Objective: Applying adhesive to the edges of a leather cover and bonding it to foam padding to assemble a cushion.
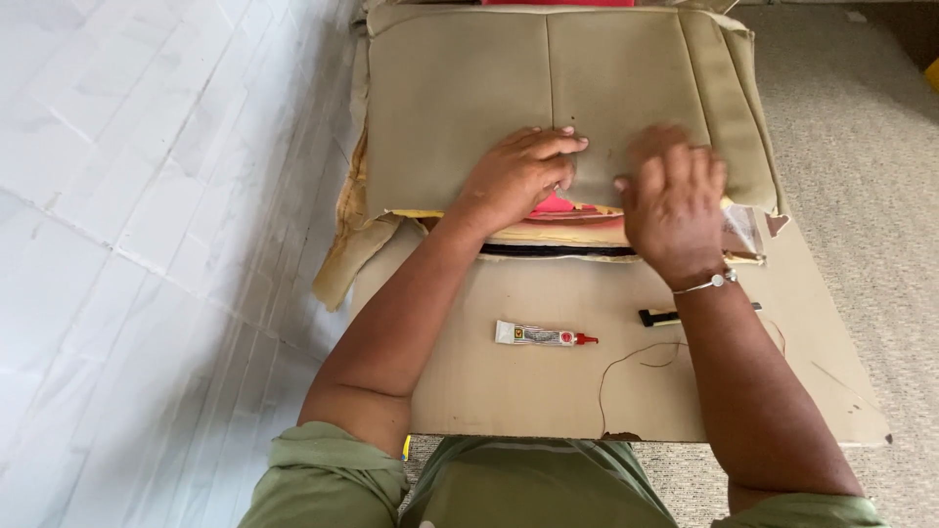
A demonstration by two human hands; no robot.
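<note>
White floor tiles [117, 196] run along one side and grey carpet [861, 176] along the other, with a sheet of brown cardboard [548, 381] laid between them as a work board. On the far half of that cardboard lies a tan upholstered cushion cover [548, 88], stitched into panels, its near edge ragged with yellow foam and a strip of red showing underneath. The left hand [514, 176] rests flat on that near edge, fingers together and curled slightly down onto the fabric; the right hand [675, 200] presses just beside it, fingers spread a little and blurred, so their exact grip is hard to tell. Pressing here seems to go best with even, flat pressure along the seam, keeping the fabric edge lined up over the foam. Nearer the person than the cover, a small glue tube [543, 335] with a red cap lies on the cardboard, a black-handled tool [660, 317] and a loose dark thread [636, 357] beside it.
</note>
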